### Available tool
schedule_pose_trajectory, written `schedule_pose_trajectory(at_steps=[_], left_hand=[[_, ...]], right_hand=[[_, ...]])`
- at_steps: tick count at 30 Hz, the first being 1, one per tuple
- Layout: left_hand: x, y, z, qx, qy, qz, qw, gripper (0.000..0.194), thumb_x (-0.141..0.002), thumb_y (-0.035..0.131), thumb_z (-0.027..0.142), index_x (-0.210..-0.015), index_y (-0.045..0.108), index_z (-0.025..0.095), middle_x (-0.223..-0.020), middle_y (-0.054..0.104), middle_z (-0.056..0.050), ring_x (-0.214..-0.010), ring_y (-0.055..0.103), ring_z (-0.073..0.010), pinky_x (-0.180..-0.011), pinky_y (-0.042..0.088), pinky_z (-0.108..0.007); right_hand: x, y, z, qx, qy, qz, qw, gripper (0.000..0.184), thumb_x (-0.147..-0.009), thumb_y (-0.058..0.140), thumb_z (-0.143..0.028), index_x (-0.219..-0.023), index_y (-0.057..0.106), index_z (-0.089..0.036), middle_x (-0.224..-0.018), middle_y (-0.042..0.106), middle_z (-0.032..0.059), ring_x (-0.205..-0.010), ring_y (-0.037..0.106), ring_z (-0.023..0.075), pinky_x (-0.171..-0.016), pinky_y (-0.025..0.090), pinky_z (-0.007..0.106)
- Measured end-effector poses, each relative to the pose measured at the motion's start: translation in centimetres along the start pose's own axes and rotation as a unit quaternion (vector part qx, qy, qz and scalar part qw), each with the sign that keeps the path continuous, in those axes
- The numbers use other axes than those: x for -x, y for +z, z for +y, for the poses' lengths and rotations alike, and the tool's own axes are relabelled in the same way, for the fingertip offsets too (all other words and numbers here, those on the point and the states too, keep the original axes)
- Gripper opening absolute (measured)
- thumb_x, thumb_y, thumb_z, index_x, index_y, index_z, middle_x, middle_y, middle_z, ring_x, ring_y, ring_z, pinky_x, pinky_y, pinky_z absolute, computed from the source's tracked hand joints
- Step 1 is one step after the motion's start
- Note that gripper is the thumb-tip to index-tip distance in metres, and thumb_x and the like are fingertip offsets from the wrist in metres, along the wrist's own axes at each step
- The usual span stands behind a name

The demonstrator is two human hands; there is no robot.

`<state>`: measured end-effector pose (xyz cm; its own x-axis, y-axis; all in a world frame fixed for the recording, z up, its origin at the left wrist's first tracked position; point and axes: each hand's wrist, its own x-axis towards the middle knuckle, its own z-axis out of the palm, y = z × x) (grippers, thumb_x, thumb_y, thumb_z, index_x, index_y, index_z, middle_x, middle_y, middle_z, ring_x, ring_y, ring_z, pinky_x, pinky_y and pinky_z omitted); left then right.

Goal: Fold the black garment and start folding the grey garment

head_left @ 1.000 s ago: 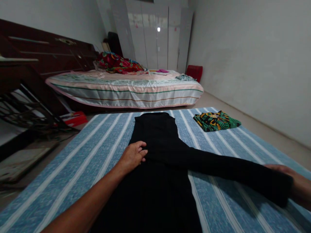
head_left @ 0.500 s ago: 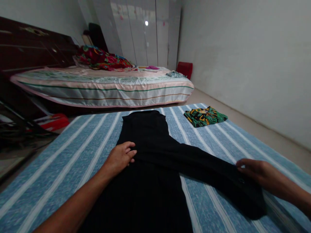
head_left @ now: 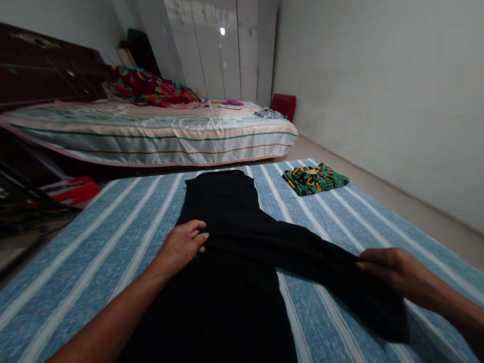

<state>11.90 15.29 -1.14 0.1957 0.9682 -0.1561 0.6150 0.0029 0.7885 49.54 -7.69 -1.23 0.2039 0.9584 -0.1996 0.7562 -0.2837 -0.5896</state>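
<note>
While looking forward and down, can see a plain off-white wall (head_left: 378, 75) along the right and a tall, glossy grey wardrobe (head_left: 212, 55) at the back. Closer, can make out a bed with a shiny pink and white striped cover (head_left: 170, 143), set against a dark red-brown headboard (head_left: 38, 70). Nearest, have a broad, flat surface covered in blue cloth with white stripes (head_left: 94, 282). On it, have a long, soft, black cloth garment (head_left: 234, 252) laid out from near the middle of the far edge toward the near side and out of view, with its black sleeve (head_left: 317, 252) slanting toward the right edge. On the far bed, see a heaped red floral blanket (head_left: 155, 91). By the surface's far-right corner, have a folded green, black and orange patterned cloth (head_left: 315, 179), apart from the garment. Hold the sleeve's upper edge pinched in the right hand (head_left: 389, 264), near the blurred free end. Rest the left hand (head_left: 185, 242) on the garment's left side, fingers loosely bent; with the thumb hidden, cannot tell about any cloth caught beneath. Last, on the far bed, see a small magenta item (head_left: 232, 103), too small to identify.
</note>
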Motion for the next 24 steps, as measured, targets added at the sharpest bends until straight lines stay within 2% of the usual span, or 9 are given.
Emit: schedule_pose_trajectory(at_steps=[3, 6, 10, 12, 14, 16, 18, 21, 24], left_hand=[[0.0, 0.1, -0.1, 0.004, 0.0, -0.003, 1.0, 0.041, -0.066, 0.057, 0.03, -0.104, 0.057, 0.013, -0.072, 0.065, -0.004, -0.051, 0.06, -0.0147, -0.042, 0.042, -0.021], [-0.1, 0.1, -0.4, -0.002, 0.01, -0.012, 1.0, 0.036, -0.068, 0.056, 0.029, -0.1, 0.058, 0.014, -0.073, 0.065, -0.004, -0.054, 0.062, -0.0157, -0.042, 0.042, -0.02], [-0.1, 0.0, -0.6, -0.013, 0.013, -0.007, 1.0, 0.034, -0.069, 0.057, 0.028, -0.101, 0.059, 0.016, -0.074, 0.066, -0.003, -0.062, 0.065, -0.0183, -0.043, 0.043, -0.02], [0.0, 0.1, -0.5, -0.014, 0.009, -0.004, 1.0, 0.034, -0.07, 0.056, 0.028, -0.102, 0.059, 0.016, -0.074, 0.066, -0.003, -0.065, 0.066, -0.0191, -0.044, 0.044, -0.02], [0.1, 0.2, -0.4, -0.017, 0.006, -0.003, 1.0, 0.034, -0.071, 0.056, 0.027, -0.103, 0.06, 0.016, -0.074, 0.067, -0.003, -0.067, 0.066, -0.0193, -0.044, 0.044, -0.02], [0.2, 0.2, -0.2, -0.023, 0.009, 0.001, 1.0, 0.034, -0.071, 0.056, 0.026, -0.103, 0.06, 0.016, -0.075, 0.067, -0.003, -0.067, 0.067, -0.0192, -0.045, 0.045, -0.02], [0.2, 0.2, 0.0, -0.036, 0.018, 0.008, 0.999, 0.031, -0.072, 0.056, 0.026, -0.101, 0.061, 0.017, -0.076, 0.067, -0.002, -0.066, 0.067, -0.0187, -0.046, 0.045, -0.021], [0.1, 0.3, 0.1, -0.063, 0.029, 0.016, 0.997, 0.027, -0.072, 0.057, 0.024, -0.098, 0.062, 0.017, -0.078, 0.068, -0.003, -0.062, 0.066, -0.017, -0.05, 0.046, -0.021], [-0.2, 0.3, 0.0, -0.096, 0.033, 0.017, 0.995, 0.026, -0.074, 0.056, 0.022, -0.099, 0.062, 0.017, -0.082, 0.068, -0.003, -0.057, 0.065, -0.014, -0.055, 0.046, -0.021]], right_hand=[[-0.2, -1.2, 0.7, -0.113, 0.064, -0.055, 0.99, 0.044, -0.081, 0.045, -0.058, -0.067, 0.062, -0.02, -0.059, 0.062, 0.0014, -0.049, 0.055, 0.015, -0.045, 0.04, 0.024], [-0.8, -1.4, 2.3, -0.042, 0.046, -0.042, 0.997, 0.045, -0.08, 0.046, -0.059, -0.069, 0.066, -0.02, -0.062, 0.065, 0.0022, -0.055, 0.058, 0.0167, -0.05, 0.043, 0.025], [-0.3, -0.7, 3.7, 0.055, 0.039, 0.077, 0.995, 0.043, -0.079, 0.044, -0.06, -0.084, 0.068, -0.024, -0.066, 0.069, 0.0029, -0.058, 0.063, 0.0206, -0.053, 0.047, 0.03], [1.0, -0.3, 3.6, 0.098, 0.037, 0.155, 0.982, 0.046, -0.078, 0.042, -0.064, -0.085, 0.068, -0.026, -0.072, 0.071, 0.004, -0.06, 0.065, 0.0232, -0.054, 0.049, 0.032], [3.0, 0.1, 3.1, 0.133, 0.031, 0.194, 0.971, 0.048, -0.077, 0.039, -0.068, -0.084, 0.068, -0.029, -0.078, 0.072, 0.0047, -0.062, 0.066, 0.0249, -0.052, 0.05, 0.034], [5.2, 1.0, 2.4, 0.142, 0.023, 0.165, 0.976, 0.046, -0.076, 0.04, -0.069, -0.081, 0.068, -0.032, -0.077, 0.072, 0.0037, -0.058, 0.066, 0.0236, -0.047, 0.05, 0.032], [7.0, 2.2, 1.5, 0.125, 0.019, 0.097, 0.987, 0.042, -0.077, 0.042, -0.067, -0.077, 0.068, -0.034, -0.067, 0.07, 0.0019, -0.052, 0.065, 0.0205, -0.044, 0.049, 0.028], [8.4, 4.1, 0.3, 0.145, 0.045, 0.087, 0.984, 0.04, -0.078, 0.043, -0.064, -0.074, 0.067, -0.032, -0.057, 0.066, 0.0019, -0.047, 0.063, 0.0206, -0.041, 0.047, 0.028], [8.5, 5.5, -0.6, 0.183, 0.062, 0.101, 0.976, 0.034, -0.077, 0.048, -0.059, -0.074, 0.064, -0.03, -0.059, 0.067, 0.0034, -0.052, 0.065, 0.024, -0.043, 0.047, 0.03]])
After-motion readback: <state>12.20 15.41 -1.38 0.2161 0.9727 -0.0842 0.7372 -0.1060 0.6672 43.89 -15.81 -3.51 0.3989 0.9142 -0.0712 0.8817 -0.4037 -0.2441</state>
